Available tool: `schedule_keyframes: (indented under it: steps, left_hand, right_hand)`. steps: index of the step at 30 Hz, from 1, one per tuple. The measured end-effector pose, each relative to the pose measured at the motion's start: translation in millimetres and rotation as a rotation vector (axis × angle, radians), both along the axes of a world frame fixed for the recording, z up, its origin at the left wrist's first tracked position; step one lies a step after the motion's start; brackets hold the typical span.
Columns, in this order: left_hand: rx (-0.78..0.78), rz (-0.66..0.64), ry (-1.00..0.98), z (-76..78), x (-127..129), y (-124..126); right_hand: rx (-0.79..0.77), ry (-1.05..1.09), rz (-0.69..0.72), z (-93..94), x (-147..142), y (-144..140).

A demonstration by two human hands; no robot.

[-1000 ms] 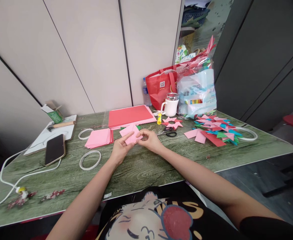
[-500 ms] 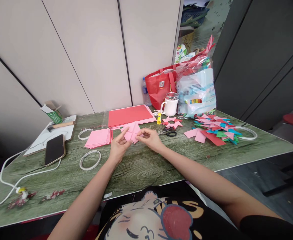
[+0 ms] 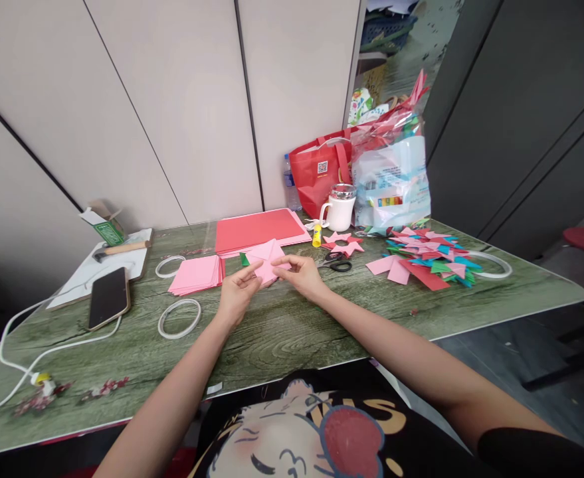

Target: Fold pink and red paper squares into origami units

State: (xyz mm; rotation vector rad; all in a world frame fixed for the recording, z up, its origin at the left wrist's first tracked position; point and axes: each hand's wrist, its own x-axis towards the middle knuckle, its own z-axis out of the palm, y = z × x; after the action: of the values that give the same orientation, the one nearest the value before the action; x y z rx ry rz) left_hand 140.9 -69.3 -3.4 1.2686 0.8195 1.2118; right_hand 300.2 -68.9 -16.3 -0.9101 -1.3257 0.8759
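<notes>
A creased pink paper square point(image 3: 266, 256) is held just above the green wood-grain table point(image 3: 282, 332) between both hands. My left hand point(image 3: 236, 292) pinches its near left edge, index finger stretched along the paper. My right hand point(image 3: 302, 274) grips its right side with thumb and fingers. A stack of pink paper squares point(image 3: 196, 274) lies just left of my left hand. A sheaf of red paper sheets point(image 3: 259, 230) lies beyond the held paper.
Scissors point(image 3: 336, 263), a glue stick point(image 3: 317, 236) and pink paper stars point(image 3: 344, 243) sit to the right. Farther right is a pile of folded coloured pieces point(image 3: 428, 259). Tape rings point(image 3: 179, 317), a phone point(image 3: 109, 297), a cable, a white mug point(image 3: 340, 208) and bags point(image 3: 361, 169) surround the area.
The pink paper has been unfolded and turned between my fingers, showing its creases. It now sits slightly higher and more spread; both hands stayed in nearly the same spot.
</notes>
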Motion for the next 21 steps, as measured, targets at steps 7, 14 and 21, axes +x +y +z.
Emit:
schedule_keyframes:
  steps: [7, 14, 21]
  left_hand:
    - [0.042, 0.060, 0.098, -1.4, -0.5, 1.5]
    - [0.044, 0.065, 0.124, 2.8, 1.5, -3.7]
    - [-0.030, 0.039, 0.073, 1.4, 3.3, -6.4]
  right_hand:
    - [-0.010, -0.013, -0.014, 0.7, -0.4, -0.3]
    - [0.002, -0.045, -0.008, 0.1, 0.1, -1.3]
    - [-0.014, -0.049, 0.022, 1.2, -1.4, -3.3]
